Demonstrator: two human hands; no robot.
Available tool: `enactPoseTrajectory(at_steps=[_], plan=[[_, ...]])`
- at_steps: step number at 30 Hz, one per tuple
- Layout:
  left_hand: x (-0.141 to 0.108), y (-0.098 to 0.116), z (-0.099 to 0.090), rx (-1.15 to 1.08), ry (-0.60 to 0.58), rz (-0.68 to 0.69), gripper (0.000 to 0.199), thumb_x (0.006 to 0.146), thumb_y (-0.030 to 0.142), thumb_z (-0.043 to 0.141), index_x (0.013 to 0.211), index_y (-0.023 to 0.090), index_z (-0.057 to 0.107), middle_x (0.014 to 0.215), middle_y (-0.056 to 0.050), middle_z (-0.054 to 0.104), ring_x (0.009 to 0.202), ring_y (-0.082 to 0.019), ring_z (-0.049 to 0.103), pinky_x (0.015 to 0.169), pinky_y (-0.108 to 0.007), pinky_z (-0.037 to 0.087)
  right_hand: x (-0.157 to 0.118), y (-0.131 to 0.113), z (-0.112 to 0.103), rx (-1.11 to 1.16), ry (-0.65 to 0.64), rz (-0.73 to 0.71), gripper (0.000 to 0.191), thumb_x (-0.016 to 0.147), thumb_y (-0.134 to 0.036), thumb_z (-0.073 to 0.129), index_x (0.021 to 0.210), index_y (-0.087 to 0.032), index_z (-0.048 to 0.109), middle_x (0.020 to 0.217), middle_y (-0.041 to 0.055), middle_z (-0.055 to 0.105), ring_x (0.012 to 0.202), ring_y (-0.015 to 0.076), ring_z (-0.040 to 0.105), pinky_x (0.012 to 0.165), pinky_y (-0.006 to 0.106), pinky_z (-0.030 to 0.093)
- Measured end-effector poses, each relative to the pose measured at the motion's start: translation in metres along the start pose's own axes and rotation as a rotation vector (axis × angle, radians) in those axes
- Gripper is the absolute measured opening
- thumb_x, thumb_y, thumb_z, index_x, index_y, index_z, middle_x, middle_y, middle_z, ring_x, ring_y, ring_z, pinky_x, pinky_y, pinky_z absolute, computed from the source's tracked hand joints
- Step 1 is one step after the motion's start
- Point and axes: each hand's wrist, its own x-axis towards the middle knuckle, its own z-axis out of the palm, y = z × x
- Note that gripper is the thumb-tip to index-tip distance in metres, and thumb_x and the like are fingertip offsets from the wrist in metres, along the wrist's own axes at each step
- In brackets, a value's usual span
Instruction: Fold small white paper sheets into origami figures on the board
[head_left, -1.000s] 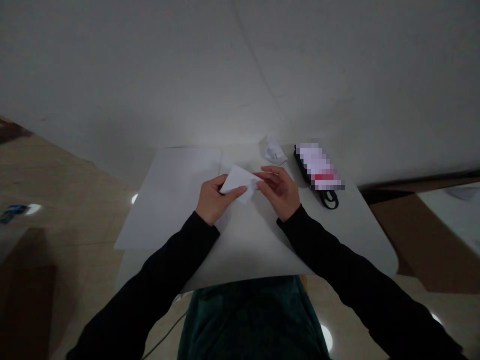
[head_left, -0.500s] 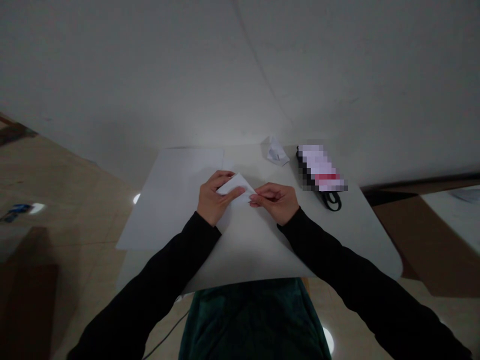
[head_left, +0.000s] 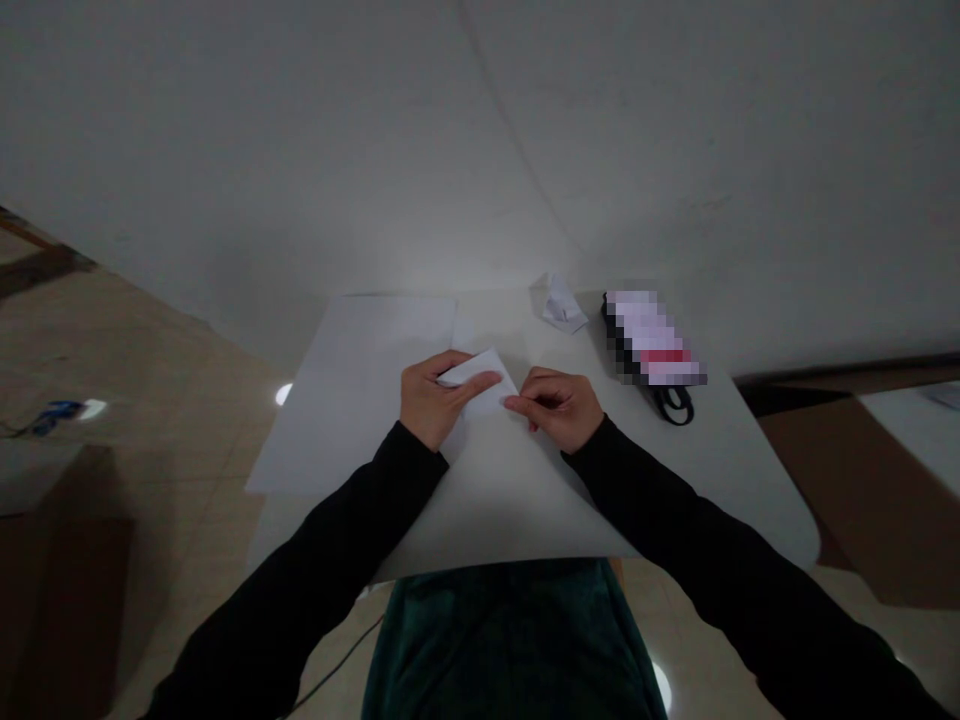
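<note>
While the left hand (head_left: 435, 400) clamps the paper (head_left: 486, 402) under its thumb, the right hand (head_left: 564, 410) pinches its corner, seemingly creasing a fold; sharpening it calls for steady holding.

A black-edged item (head_left: 651, 338) with a pixelated face lies on the white worktop (head_left: 510, 500), a black strap loop (head_left: 663, 404) at its near end. A thin cable (head_left: 340, 663) crosses the floor (head_left: 210, 400).
</note>
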Motion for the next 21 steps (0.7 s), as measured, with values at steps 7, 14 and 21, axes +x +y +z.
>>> enactPoseTrajectory(at_steps=[7,14,21], plan=[[0.003,-0.001,-0.004,0.035,-0.033,0.078,0.028,0.064,0.037,0.081,0.081,0.017,0.070,0.074,0.000,0.069,0.064,-0.013,0.062,0.056,-0.022,0.048,0.001,-0.008,-0.005,0.153,-0.088,0.138,0.027,0.071,-0.037,0.075,0.058,-0.015,0.064,0.058,-0.0022,0.056,0.042,0.0059,0.051,0.038,0.020,0.040],[0.002,-0.005,-0.002,-0.019,-0.211,0.241,0.028,0.075,0.035,0.073,0.097,0.019,0.065,0.097,-0.003,0.069,0.088,-0.015,0.066,0.083,-0.028,0.051,0.006,-0.008,-0.006,0.300,-0.008,0.276,0.033,0.066,-0.044,0.077,0.074,-0.014,0.065,0.046,-0.0040,0.058,0.035,0.0080,0.050,0.032,0.020,0.040],[-0.001,-0.003,0.005,-0.161,-0.144,0.060,0.080,0.065,0.033,0.080,0.132,0.024,0.037,0.102,-0.007,0.066,0.077,-0.017,0.067,0.060,-0.024,0.053,0.004,-0.007,0.004,0.301,0.191,0.255,0.028,0.065,-0.042,0.078,0.066,-0.017,0.065,0.043,-0.0042,0.057,0.033,0.0079,0.048,0.033,0.022,0.041]])
